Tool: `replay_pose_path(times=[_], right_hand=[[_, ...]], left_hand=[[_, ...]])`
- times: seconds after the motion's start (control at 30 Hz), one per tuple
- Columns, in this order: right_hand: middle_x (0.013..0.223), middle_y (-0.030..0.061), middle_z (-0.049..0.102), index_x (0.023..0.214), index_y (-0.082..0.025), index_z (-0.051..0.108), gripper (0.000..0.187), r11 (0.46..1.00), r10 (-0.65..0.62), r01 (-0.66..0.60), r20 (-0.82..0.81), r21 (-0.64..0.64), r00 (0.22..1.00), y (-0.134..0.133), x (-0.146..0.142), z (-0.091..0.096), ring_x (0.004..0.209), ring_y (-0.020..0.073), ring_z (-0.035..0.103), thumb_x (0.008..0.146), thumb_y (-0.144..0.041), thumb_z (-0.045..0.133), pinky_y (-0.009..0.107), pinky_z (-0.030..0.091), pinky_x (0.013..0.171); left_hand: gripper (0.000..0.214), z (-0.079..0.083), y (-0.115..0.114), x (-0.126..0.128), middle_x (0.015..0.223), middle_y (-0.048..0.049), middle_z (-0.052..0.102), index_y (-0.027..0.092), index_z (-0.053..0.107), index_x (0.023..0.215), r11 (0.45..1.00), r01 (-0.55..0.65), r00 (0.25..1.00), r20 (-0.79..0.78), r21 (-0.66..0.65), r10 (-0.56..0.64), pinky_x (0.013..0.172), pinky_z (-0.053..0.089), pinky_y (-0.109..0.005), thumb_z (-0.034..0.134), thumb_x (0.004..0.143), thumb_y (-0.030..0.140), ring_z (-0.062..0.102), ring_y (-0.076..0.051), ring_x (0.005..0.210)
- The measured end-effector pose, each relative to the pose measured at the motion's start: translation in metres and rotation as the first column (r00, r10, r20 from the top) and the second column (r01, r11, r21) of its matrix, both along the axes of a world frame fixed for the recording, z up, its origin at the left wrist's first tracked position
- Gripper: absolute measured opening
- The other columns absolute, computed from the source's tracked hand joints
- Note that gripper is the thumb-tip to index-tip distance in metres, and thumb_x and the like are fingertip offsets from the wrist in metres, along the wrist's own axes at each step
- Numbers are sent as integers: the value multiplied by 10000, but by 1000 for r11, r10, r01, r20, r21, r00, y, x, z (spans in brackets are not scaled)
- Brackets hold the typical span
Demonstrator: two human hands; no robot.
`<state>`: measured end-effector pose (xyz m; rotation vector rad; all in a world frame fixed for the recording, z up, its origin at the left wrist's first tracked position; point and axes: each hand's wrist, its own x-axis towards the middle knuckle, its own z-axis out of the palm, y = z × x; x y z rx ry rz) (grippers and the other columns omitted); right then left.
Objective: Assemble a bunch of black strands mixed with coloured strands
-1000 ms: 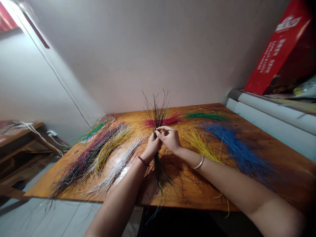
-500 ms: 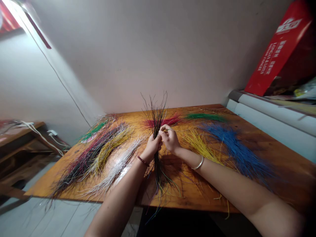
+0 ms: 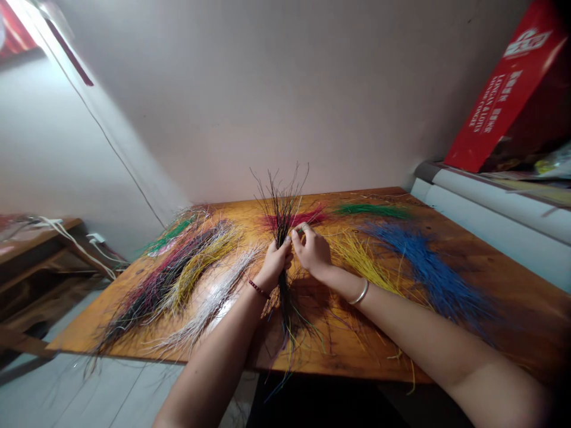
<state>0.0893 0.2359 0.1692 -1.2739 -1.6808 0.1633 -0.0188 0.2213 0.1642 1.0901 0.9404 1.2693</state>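
My left hand [image 3: 277, 260] is wrapped round the middle of an upright bundle of thin dark wires [image 3: 282, 208]. The wires fan out above the fist, and their lower ends, with a few yellow, green and purple strands among them, hang toward the table. Close against the bundle's right side, my right hand [image 3: 311, 249] has thumb and index finger curled together in a pinch. Whatever lies between those fingertips is too small to make out. Behind the bundle lies a pile of red wires [image 3: 312, 217].
On the wooden table [image 3: 446, 255], yellow wires [image 3: 363, 261], blue wires [image 3: 432, 279] and green wires [image 3: 372, 210] lie to the right. White wires [image 3: 214, 303] and mixed coloured wires [image 3: 178, 267] lie left. A red box [image 3: 495, 101] stands at the far right by the wall.
My right hand has shifted slightly to the right, away from the bundle. The bundle's top ends have spread a little wider. My left hand keeps its hold.
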Motion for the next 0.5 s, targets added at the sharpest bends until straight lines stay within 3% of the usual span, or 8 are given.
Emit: replay_pose_path(times=[0.17,0.37,0.5], right_hand=[[704,67,657,690,-191,579,398,995,0,13,128,-100,992,6,2,-1,623,165,562,916,-405,331,269,251,539],[703,56,649,688,-189,555,401,985,126,-124,10,-119,992,11,3,3,628,142,565,928,-394,307,240,290,557],[681,40,628,671,-194,525,392,985,156,-159,-36,-70,987,12,5,9,620,137,556,931,-390,306,235,315,581]], left_hand=[[397,1,1,-2,514,87,253,194,309,629,1000,3,998,58,-14,-2,375,102,-191,657,690,373,209,-22,378],[419,4,1,-5,495,83,212,189,304,574,992,91,988,133,-87,-79,365,113,-194,601,723,445,177,-24,371],[446,6,0,-4,524,87,229,184,330,625,999,31,992,120,-24,-28,363,97,-184,655,698,480,176,-20,376]])
